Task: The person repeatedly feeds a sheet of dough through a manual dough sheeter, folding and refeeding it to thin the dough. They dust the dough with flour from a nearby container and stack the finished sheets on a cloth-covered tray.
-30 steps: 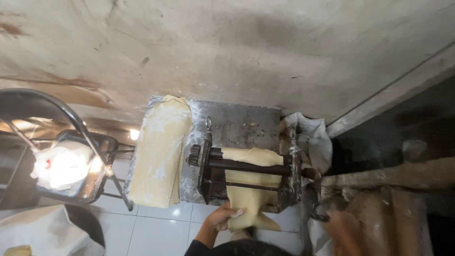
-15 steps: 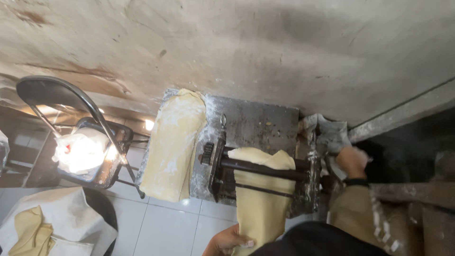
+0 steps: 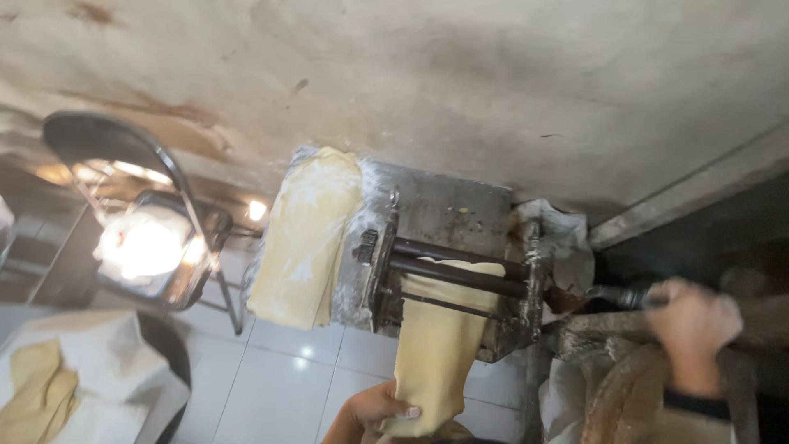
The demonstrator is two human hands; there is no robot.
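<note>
Below the rollers [image 3: 456,267], hands [image 3: 374,407] hold the dough sheet [image 3: 436,345] over bare floor tiles [image 3: 288,370].

- The left hand [image 3: 374,407] grips the lower end of a yellow dough sheet [image 3: 434,345] hanging from the roller machine [image 3: 448,275].
- The right hand [image 3: 692,325] closes on the crank handle [image 3: 620,294].
- A folded dough slab [image 3: 306,234] lies beside the rollers.

left hand [image 3: 376,404] low, fingers curled; right hand [image 3: 693,319] fisted, blurred
</note>
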